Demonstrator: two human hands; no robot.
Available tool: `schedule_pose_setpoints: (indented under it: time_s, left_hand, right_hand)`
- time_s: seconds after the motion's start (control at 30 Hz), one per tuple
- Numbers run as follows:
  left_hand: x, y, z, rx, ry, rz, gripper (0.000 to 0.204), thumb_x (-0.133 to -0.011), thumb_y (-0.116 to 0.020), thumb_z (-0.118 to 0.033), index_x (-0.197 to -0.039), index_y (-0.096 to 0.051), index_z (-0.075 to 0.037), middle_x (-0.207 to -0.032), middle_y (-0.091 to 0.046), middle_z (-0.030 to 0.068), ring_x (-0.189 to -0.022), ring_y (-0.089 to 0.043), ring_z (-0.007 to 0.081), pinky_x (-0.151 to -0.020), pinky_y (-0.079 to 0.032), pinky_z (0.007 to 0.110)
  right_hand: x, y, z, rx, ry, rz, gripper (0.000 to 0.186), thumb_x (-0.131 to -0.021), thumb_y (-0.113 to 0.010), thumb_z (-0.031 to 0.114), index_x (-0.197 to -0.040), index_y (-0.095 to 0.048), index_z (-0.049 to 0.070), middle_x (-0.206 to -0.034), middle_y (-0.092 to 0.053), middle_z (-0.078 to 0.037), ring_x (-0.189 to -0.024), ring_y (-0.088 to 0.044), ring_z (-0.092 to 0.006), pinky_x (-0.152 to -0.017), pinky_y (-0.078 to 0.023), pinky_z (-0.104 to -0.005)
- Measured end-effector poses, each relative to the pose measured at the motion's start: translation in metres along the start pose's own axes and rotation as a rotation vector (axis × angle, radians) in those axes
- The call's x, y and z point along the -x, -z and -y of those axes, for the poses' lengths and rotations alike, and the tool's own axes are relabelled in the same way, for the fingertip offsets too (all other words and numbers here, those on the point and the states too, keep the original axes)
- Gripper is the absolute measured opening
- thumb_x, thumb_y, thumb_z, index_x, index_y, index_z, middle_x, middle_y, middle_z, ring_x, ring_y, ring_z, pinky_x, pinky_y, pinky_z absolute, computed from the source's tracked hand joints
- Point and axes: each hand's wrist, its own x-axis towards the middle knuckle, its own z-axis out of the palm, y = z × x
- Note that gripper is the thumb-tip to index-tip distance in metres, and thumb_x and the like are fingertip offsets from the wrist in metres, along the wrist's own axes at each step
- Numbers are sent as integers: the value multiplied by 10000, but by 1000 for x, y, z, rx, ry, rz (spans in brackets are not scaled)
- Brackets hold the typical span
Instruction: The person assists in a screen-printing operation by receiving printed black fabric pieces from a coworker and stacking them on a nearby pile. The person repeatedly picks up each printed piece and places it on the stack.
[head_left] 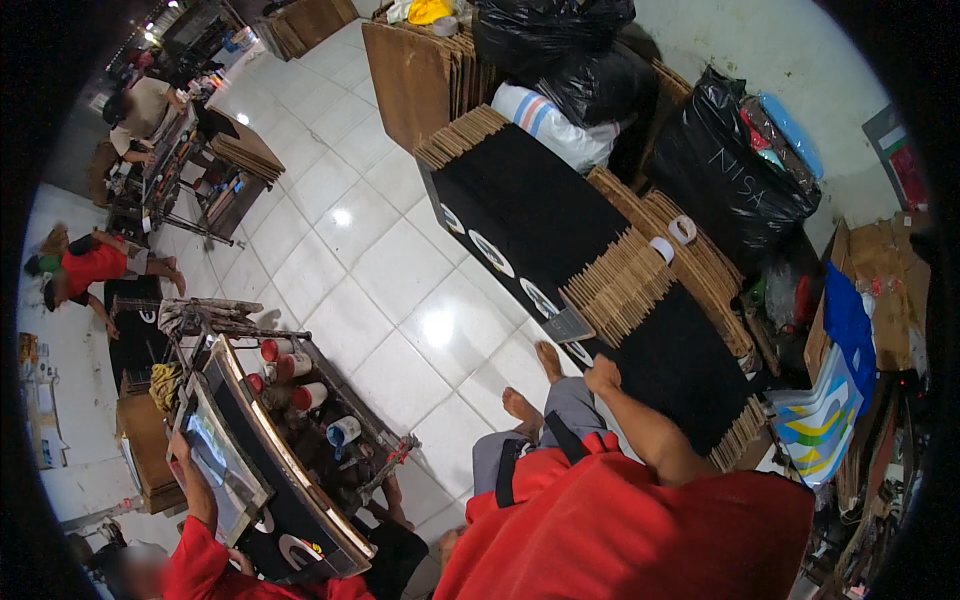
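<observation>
My right grip [602, 375] is curled at the left edge of the black cloth [690, 385]; can't tell whether it's pinching fabric. Cloth spreads right of the grip, a row of brown boards [625, 285] sits just beyond, tape roll [683, 229] farther up-right. Left grip's out of view.

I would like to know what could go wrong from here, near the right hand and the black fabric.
The right hand is at the edge of the black fabric, close to a printed patch. If that print is wet, which I cannot tell, fingers might smear it. The bare feet are near the row of thin brown boards, so a board that slips might hit them.
</observation>
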Motion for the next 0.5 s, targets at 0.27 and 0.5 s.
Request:
schedule_pose_setpoints:
  time_s: [0.27,0.5]
  left_hand:
    - [32,-55,-119,259,-325,-214,180,-838,-628,-226,-903,-584,-64,-769,-646,59,-672,-614,150,-584,-441,269]
    - [66,-126,-104,153,-216,-218,181,-817,-656,-222,-881,-599,-62,-732,-643,51,-634,-606,150,-570,-448,307]
  right_hand:
    - [-5,-24,-72,87,-1,309,316,-714,-601,148,-978,-667,-14,-1054,-625,-228,-1031,-602,-330,-893,-477,-376]
    - [-72,-39,-67,-383,349,278,172,-679,-683,232,-720,-661,66,-741,-649,-119,-708,-628,-244,-677,-500,-366]
